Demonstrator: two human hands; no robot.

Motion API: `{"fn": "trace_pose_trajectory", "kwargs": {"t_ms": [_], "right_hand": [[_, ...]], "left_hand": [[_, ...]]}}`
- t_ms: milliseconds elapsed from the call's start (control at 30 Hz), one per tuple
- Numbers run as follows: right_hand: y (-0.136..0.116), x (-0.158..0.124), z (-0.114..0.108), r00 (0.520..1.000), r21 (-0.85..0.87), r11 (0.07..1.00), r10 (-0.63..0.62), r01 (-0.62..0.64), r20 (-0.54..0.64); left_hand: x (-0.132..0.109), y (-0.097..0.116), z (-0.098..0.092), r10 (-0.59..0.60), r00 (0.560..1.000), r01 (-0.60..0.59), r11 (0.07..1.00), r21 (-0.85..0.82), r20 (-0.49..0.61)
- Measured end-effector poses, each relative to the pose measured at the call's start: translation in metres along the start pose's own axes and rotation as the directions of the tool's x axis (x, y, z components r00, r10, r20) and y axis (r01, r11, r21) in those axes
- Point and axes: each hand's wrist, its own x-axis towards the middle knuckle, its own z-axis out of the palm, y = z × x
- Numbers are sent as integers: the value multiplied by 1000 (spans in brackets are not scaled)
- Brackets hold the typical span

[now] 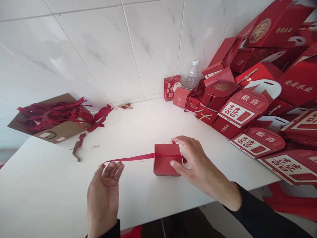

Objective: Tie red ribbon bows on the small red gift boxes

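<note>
From my head camera, the small square red cardboard box [167, 159] sits on the white counter [138, 132] just right of the frame's centre, and my right hand [195, 163] rests on its right side, thumb on the near corner and fingers over the far edge, a light steadying grip rather than a clamp. A thin red ribbon [128, 158] runs across the box lid and stretches left over the counter. Its free end lies at the fingertips of my left hand [104, 195], which is open and relaxed, palm up, holding nothing. I judge this to be the ribbon-wrapping step, with the band laid but not tied; next I would need to pinch that loose end. At the left of the frame a brown cardboard carton [60, 132] holds a tangle of ribbons, and finished red gift boxes [250, 109] pile at the right.
</note>
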Motion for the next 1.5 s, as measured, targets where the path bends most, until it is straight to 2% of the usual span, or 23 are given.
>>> {"fn": "trace_pose_trajectory", "kwargs": {"t_ms": [67,133,167,233,300,367,467,533,600,700,800,900,967,1067,1133,1200,1300,1333,1433,1500], "right_hand": [[-1,-11,-2,996,31,999,47,-45,-80],[-1,-23,-4,968,103,978,196,-181,-159],[0,-29,-5,944,154,949,297,-275,-141],[6,-37,-4,890,260,855,453,-449,47],[14,-38,-1,836,375,747,476,-549,274],[20,-35,3,818,542,614,463,-573,340],[23,-23,5,824,770,376,464,-515,325],[20,-16,4,838,841,277,443,-465,317],[17,-11,2,851,869,257,442,-422,283],[13,-7,1,850,889,273,487,-367,201],[13,-8,5,814,887,290,562,-359,146],[14,-9,8,751,888,237,639,-395,164],[12,-9,6,720,893,207,674,-399,165],[8,-7,2,717,897,247,689,-366,104],[8,-5,0,724,906,259,686,-334,71],[12,-3,1,699,925,183,707,-332,111],[21,-2,7,632,929,27,740,-370,231],[23,-2,9,621,927,4,743,-375,248],[23,-5,12,617,938,-2,753,-347,230],[17,-8,11,640,949,49,749,-311,171]], "left_hand": [[3,-4,-9,-20,999,20,1000,-4,-46],[-5,-17,-16,-49,999,48,996,82,11],[-12,-26,-17,-74,995,62,986,157,73],[-27,-43,-13,-133,967,53,939,340,216],[-39,-56,-1,-153,926,-24,887,461,344],[-45,-61,13,-116,903,-109,869,482,414],[-46,-58,31,3,866,-256,862,438,500],[-44,-53,38,98,832,-364,839,404,546],[-44,-51,40,159,811,-421,827,373,563],[-48,-51,40,179,812,-429,828,361,555],[-56,-52,41,186,827,-422,829,367,530],[-65,-51,42,182,846,-407,828,385,502],[-69,-49,43,212,837,-439,810,389,504],[-72,-46,44,289,797,-530,757,383,531],[-70,-47,46,287,791,-539,743,396,540],[-66,-49,47,246,814,-501,757,420,526],[-60,-54,46,196,860,-424,789,445,472],[-59,-56,45,192,873,-404,800,444,449],[-60,-60,42,185,905,-350,837,421,384],[-64,-60,40,194,913,-339,851,400,359]]}}
